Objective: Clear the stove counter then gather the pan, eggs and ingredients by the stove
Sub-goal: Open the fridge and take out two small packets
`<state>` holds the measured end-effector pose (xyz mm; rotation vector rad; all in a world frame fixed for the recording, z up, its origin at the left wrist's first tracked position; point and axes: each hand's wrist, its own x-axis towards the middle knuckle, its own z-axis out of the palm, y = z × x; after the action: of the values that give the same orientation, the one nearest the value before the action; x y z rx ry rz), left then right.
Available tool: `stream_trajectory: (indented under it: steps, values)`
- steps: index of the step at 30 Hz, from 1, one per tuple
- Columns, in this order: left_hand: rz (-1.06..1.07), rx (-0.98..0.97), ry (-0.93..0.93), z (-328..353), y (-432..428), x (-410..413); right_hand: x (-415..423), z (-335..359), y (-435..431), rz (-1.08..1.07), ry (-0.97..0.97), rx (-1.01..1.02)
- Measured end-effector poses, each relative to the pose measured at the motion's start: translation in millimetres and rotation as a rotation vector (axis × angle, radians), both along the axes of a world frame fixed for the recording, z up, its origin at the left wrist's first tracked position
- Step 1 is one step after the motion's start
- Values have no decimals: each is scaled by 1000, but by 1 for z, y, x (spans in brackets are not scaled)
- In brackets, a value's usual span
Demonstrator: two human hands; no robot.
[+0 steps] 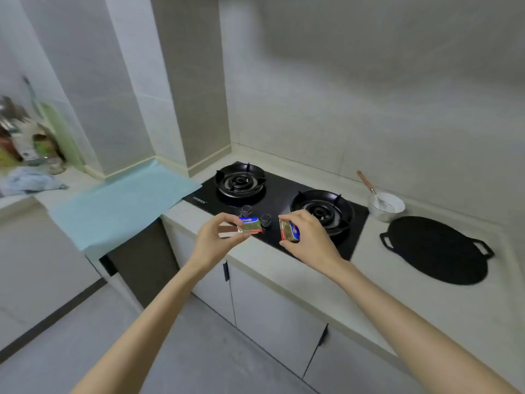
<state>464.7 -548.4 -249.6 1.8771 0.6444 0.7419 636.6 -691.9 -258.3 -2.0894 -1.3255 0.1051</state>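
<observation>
Gold-foil butter packet (250, 225) is pinched in the left hand (211, 240), a second foil packet (289, 230) in the right hand (309, 240), above the black glass stove (284, 189); such light fingertip pinches could drop one.

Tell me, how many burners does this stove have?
2. The left burner sits by the blue mat; the right burner lies just beyond the right hand. None seem hidden.
</observation>
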Motion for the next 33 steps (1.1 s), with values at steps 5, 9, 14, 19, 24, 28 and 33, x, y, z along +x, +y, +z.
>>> stream_trajectory:
  steps: [5, 9, 14, 19, 24, 28, 33]
  values:
    - [-178, -38, 74, -25, -39, 76, 51, -28, -70, -226, 32, -97]
    - [-271, -73, 128, -59, -71, 137, 96, -51, -109, -346, 63, -177]
    - [-280, -105, 201, -103, -102, 209, 159, -82, -133, -396, 130, -234]
    - [-214, -126, 281, -151, -121, 272, 220, -115, -141, -378, 188, -304]
    - [-134, -135, 340, -181, -137, 313, 269, -143, -135, -317, 176, -392]
    - [-134, -54, 403, -204, -141, 340, 299, -159, -120, -273, 138, -472]
    - [-78, 9, 446, -214, -140, 361, 323, -176, -106, -205, 131, -533]
